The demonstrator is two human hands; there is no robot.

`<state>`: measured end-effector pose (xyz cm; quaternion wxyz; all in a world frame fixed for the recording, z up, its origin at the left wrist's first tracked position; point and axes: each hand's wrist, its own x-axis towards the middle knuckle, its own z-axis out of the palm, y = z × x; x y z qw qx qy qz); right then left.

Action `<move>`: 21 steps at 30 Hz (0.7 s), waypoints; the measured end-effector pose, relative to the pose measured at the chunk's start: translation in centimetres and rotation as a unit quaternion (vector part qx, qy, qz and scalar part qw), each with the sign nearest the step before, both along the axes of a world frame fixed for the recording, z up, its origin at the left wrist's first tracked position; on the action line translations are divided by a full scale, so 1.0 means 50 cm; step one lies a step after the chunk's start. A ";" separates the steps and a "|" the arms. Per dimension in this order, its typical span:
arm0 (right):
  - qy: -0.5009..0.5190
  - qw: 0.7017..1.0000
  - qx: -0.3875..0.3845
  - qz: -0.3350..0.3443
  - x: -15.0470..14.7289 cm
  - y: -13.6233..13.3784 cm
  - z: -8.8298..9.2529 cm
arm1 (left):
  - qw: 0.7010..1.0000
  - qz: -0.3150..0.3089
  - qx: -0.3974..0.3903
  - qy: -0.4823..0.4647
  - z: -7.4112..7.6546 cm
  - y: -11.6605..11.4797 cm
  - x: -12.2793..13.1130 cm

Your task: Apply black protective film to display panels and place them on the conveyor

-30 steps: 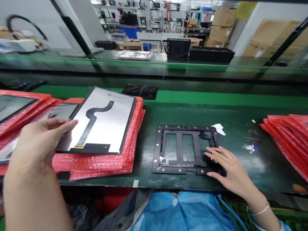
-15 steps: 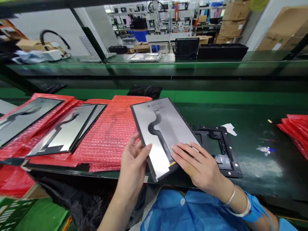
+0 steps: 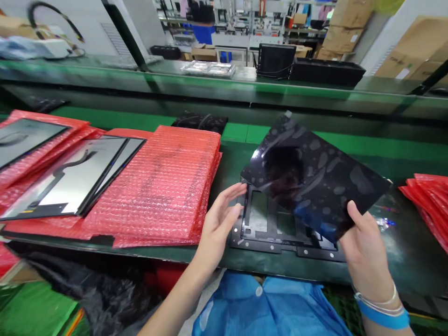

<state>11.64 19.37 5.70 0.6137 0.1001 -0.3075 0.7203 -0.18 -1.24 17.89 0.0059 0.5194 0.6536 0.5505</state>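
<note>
My right hand point(image 3: 364, 247) grips a display panel point(image 3: 315, 175) by its near right corner and holds it tilted in the air, its dark glossy face toward me. Under the panel a black plastic frame point(image 3: 259, 233) lies flat on the green bench. My left hand point(image 3: 220, 224) is open with fingers spread, hovering at the frame's left edge, just off the panel's left corner and not touching it. A stack of red bubble-wrap sheets point(image 3: 164, 186) lies left of that hand.
More panels point(image 3: 70, 179) lie silver back up on red bubble wrap at the left. Another red stack point(image 3: 429, 200) sits at the right edge. A black part point(image 3: 201, 122) lies beyond the stack. A raised green shelf point(image 3: 224, 88) carries trays and a small monitor point(image 3: 275, 60).
The panel left the red stack, came over the black frame and was flipped from silver back up to dark face up. My left hand let go; my right hand now holds it alone.
</note>
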 end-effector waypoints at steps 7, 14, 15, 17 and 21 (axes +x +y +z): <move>-0.123 0.980 -0.105 0.113 0.025 0.006 -0.042 | 0.973 0.158 -0.146 0.082 -0.052 -0.037 -0.116; -0.174 0.978 -0.060 0.098 0.047 0.003 -0.046 | 0.969 0.110 -0.182 0.130 -0.054 -0.034 -0.123; -0.181 0.977 -0.055 0.098 0.049 0.004 -0.047 | 0.964 0.115 -0.192 0.144 -0.055 -0.035 -0.121; -0.196 0.974 -0.056 0.104 0.049 0.005 -0.046 | 0.953 0.130 -0.215 0.168 -0.059 -0.035 -0.119; -0.224 0.965 -0.073 0.113 0.046 0.004 -0.038 | 0.933 0.118 -0.241 0.239 -0.066 -0.033 -0.118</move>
